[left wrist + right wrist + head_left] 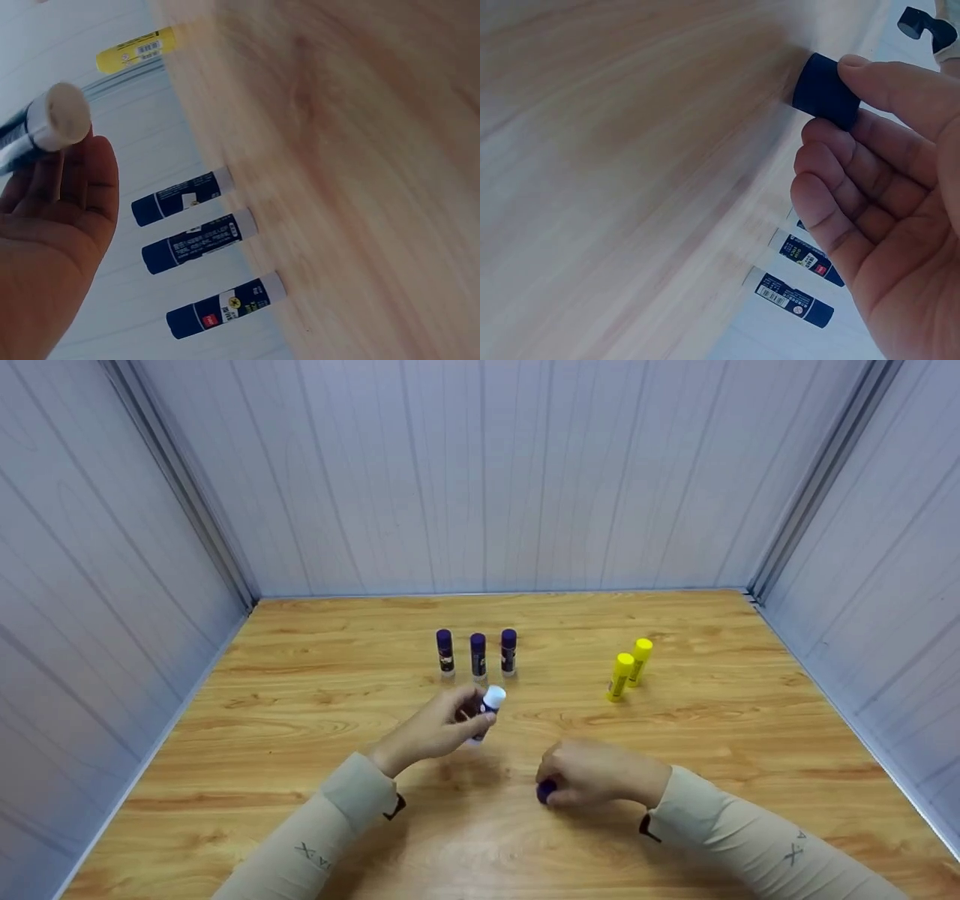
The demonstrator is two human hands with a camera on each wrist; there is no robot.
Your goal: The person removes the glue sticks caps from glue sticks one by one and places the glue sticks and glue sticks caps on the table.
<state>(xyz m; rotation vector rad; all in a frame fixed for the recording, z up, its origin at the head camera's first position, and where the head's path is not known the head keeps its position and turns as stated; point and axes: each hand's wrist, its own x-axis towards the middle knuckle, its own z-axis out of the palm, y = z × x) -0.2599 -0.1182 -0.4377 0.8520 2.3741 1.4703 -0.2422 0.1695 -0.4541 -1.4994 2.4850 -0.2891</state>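
Note:
My left hand [442,723] grips a dark blue glue stick [489,709] tilted above the table, its white top uncapped. In the left wrist view the white base of that glue stick [66,116] faces the camera. My right hand [596,772] pinches a dark blue cap [826,91] between thumb and fingers, low at the tabletop; whether it touches the wood I cannot tell. Beyond the left hand, three capped dark blue glue sticks stand upright: a left one [445,652], a middle one [478,655] and a right one [508,652].
Two yellow glue sticks, a nearer one [619,677] and a farther one [640,661], stand upright at the right. The wood-grain table [315,660] is bounded by pale panel walls [480,480] at the back and both sides.

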